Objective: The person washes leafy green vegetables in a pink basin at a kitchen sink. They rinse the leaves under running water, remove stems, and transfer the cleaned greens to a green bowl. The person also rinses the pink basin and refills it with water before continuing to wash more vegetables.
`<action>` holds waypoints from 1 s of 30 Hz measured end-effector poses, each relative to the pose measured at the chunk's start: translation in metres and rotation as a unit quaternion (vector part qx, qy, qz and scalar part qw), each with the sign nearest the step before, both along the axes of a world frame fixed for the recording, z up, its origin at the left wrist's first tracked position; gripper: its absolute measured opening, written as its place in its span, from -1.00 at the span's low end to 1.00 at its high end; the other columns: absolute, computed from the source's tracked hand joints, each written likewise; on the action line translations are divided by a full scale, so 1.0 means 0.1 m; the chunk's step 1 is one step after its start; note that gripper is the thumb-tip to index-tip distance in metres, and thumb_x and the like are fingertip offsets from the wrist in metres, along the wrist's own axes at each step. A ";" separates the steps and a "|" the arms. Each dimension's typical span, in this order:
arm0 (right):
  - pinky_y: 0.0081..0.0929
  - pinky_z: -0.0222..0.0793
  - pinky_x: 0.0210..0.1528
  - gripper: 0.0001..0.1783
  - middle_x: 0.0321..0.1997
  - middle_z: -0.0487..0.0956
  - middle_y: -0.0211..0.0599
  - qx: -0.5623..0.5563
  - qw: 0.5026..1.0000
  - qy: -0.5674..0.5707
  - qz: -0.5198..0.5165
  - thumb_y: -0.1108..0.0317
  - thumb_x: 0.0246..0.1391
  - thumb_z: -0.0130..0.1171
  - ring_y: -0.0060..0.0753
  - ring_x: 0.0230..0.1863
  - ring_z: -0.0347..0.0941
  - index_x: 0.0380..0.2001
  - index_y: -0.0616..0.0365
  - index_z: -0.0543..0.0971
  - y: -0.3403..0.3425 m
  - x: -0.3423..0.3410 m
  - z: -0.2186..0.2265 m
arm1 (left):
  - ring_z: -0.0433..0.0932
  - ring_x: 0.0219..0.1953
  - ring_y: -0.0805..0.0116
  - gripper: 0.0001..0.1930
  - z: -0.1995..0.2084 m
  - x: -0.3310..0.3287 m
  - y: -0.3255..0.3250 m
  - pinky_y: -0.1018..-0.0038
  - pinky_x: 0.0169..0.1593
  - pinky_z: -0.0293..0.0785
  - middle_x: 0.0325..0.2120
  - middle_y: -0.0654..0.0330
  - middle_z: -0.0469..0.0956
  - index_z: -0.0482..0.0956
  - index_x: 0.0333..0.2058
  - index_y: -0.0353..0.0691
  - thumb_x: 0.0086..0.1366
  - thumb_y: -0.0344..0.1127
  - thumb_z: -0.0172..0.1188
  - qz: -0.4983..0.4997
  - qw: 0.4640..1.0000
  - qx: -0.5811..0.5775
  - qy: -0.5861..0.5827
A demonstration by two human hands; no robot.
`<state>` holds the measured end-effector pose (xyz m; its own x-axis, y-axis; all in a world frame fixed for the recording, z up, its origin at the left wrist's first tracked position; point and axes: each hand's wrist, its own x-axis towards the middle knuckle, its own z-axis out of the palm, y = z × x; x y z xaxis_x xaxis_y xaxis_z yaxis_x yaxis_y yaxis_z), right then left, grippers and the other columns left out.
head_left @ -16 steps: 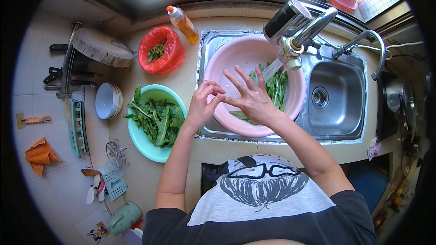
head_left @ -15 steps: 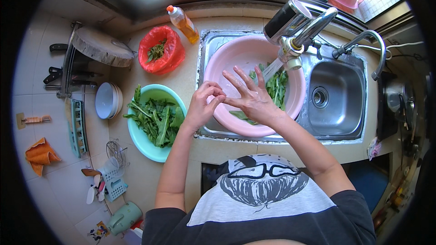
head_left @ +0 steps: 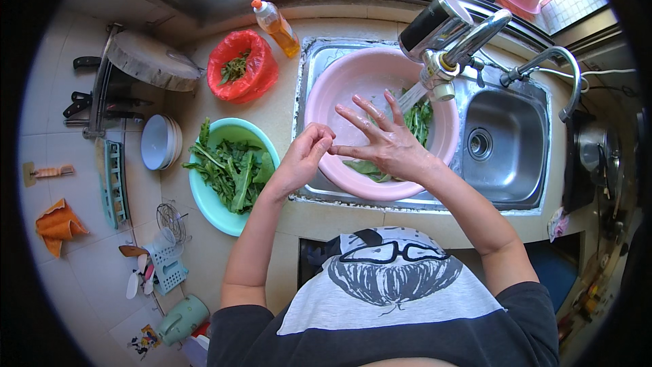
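Observation:
My left hand (head_left: 303,158) is closed, thumb and fingers pinched together, right at the tip of my right little finger. Whether anything lies in that pinch is hidden. Wet and spread wide, my right hand (head_left: 394,149) hovers over the pink basin (head_left: 333,88) with nothing in it. Leafy greens (head_left: 419,122) lie in this basin, partly behind the hand. Water (head_left: 411,98) runs from the faucet (head_left: 438,78) into it. To the left, a mint-green basin (head_left: 202,197) holds more leafy greens (head_left: 234,170).
The pink basin sits in the left sink bowl, beside the steel right bowl (head_left: 506,143). A red plastic bag (head_left: 255,85) with plant scraps and an orange-liquid bottle (head_left: 277,30) stand behind the mint basin. Stacked bowls (head_left: 157,144), knives (head_left: 85,103) and a round chopping board (head_left: 153,61) line the left wall.
My left hand has drawn its fingers in more tightly at the right little finger's tip. My right hand has shifted slightly right, its fingers more spread. The view has moved a little.

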<state>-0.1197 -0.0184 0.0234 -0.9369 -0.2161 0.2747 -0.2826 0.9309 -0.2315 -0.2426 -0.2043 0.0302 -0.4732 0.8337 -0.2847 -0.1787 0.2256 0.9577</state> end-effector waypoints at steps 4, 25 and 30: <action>0.17 -0.62 0.39 -0.22 0.45 -0.04 -0.45 -0.009 1.000 -0.012 -0.005 0.42 -0.22 0.20 -0.16 0.47 -0.25 0.04 -0.79 0.41 0.00 0.01 0.00 | 0.49 -0.26 0.41 -0.90 0.05 0.02 0.01 0.44 -0.16 0.40 -0.32 0.17 0.47 0.48 -0.30 -0.33 0.25 -0.42 0.11 0.002 0.988 -0.006 0.156; 0.23 -0.45 0.36 -0.37 0.43 -0.04 -0.21 -0.198 0.974 -0.097 -0.055 0.26 -0.07 0.27 0.02 0.45 -0.23 0.11 -0.54 0.41 -0.16 0.08 0.08 | 0.37 -0.08 0.28 -0.89 -0.08 0.30 0.04 0.41 0.06 0.29 -0.16 0.08 0.31 0.36 -0.37 -0.30 0.33 -0.40 -0.01 0.140 0.925 0.032 0.351; -0.19 -0.22 0.40 -0.32 0.41 0.08 -0.25 -0.616 0.754 -0.225 -0.033 0.27 0.01 0.24 -0.22 0.45 -0.15 0.24 -0.15 0.31 -0.18 0.06 0.04 | 0.31 -0.05 0.42 -0.89 -0.07 0.15 -0.03 0.48 0.09 0.23 -0.13 0.16 0.30 0.39 -0.35 -0.26 0.36 -0.38 -0.02 0.181 0.965 0.041 0.188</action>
